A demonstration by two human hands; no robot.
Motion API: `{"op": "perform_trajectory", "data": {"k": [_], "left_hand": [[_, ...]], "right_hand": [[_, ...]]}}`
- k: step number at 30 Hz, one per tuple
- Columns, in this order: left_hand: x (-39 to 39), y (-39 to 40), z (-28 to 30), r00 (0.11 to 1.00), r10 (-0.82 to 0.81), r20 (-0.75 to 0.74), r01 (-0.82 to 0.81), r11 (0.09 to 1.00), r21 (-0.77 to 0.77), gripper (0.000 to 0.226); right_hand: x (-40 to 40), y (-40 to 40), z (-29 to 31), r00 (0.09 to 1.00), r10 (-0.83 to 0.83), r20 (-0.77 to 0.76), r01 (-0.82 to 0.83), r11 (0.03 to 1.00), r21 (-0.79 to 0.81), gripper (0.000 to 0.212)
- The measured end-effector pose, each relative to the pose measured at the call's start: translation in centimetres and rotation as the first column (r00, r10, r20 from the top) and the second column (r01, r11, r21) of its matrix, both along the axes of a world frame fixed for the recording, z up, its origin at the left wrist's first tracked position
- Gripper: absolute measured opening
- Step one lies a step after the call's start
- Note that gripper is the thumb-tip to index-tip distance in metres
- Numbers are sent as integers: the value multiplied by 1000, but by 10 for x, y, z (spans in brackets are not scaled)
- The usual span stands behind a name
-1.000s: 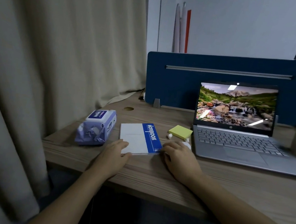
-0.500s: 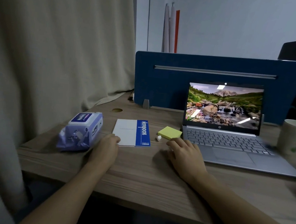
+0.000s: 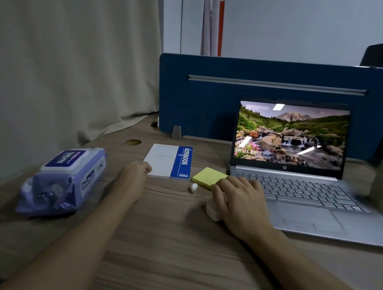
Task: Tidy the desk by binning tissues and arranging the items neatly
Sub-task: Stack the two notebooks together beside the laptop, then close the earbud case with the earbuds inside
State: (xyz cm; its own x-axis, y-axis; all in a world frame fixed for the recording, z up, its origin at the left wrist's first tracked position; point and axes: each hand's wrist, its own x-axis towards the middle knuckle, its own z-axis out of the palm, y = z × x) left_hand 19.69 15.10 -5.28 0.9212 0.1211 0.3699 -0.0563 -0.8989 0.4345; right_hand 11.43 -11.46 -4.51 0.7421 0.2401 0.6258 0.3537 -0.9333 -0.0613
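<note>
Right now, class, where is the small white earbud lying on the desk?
In the head view, the earbud lies on the desk between the two hands, just in front of the notebook and left of the yellow sticky notes.

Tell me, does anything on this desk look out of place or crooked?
Yes. A single white earbud lies loose on the desk between the notebook and yellow sticky notes. The wipes pack sits askew by the left edge. Nothing looks spilled.
</note>
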Motion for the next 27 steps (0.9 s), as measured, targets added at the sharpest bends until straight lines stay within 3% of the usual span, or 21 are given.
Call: {"op": "perform_trajectory", "data": {"k": [4,7,11,17,21,27], "left_hand": [[28,-2,-4,1000,-17,6,17,1000,-26,26],[36,-4,-7,999,-35,27,35,999,-5,31],[22,-17,-5,967,-212,142,201,975,92,39],[-19,-62,-2,841,-513,174,521,854,3,32],[-41,-75,-4,825,-551,121,562,821,-96,32],[-65,-81,-3,815,-575,71,578,799,-167,39]], "right_hand": [[11,-8,3,996,-31,-79,39,994,103,42],[19,-21,5,995,-29,-93,46,981,189,23],[22,-34,9,972,83,-222,-21,963,268,23],[14,-34,18,872,338,-355,-250,929,272,21],[7,-34,19,832,382,-403,-304,920,245,36],[4,-21,7,863,363,-350,-322,931,170,40]]}}
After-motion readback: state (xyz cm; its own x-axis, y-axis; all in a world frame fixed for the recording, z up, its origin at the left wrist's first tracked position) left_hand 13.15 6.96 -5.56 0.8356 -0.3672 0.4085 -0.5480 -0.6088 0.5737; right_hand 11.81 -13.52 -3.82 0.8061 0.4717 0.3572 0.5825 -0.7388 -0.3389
